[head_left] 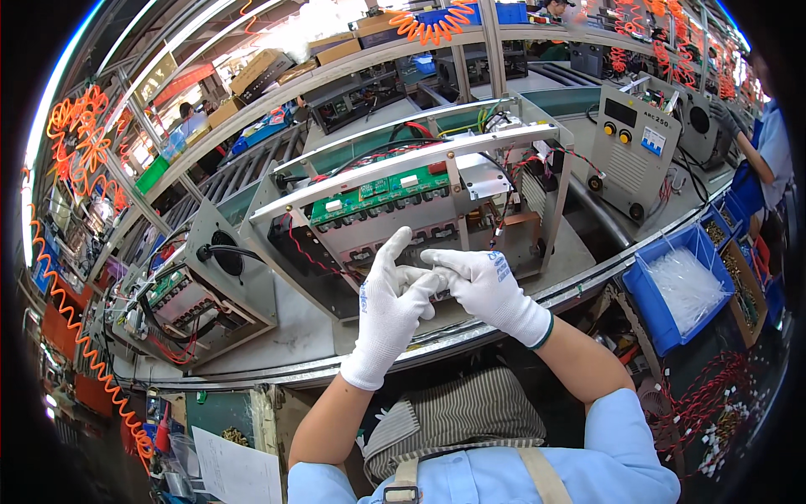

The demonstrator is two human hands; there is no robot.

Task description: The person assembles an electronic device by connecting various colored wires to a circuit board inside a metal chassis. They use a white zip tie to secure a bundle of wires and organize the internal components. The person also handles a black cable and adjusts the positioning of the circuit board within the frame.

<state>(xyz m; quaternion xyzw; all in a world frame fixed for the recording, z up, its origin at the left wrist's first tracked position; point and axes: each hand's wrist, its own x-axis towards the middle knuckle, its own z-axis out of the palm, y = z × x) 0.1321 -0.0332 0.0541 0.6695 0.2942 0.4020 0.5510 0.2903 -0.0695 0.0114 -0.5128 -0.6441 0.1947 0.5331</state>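
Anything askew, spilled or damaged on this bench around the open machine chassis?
Nothing stands out. The open chassis sits square on the conveyor, its green circuit board seated level. The left hand and right hand meet, fingertips touching, in front of it. The blue bin holds its clear bags without spillage.

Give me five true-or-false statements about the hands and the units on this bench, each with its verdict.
1. Both hands, left hand and right hand, wear white gloves. True.
2. The hands are far apart. False: their fingers meet.
3. The open metal chassis in front of the hands holds a green circuit board. True.
4. The blue bin lies on the person's left. False: on the right.
5. The grey unit with yellow knobs has no casing. False: it is closed.
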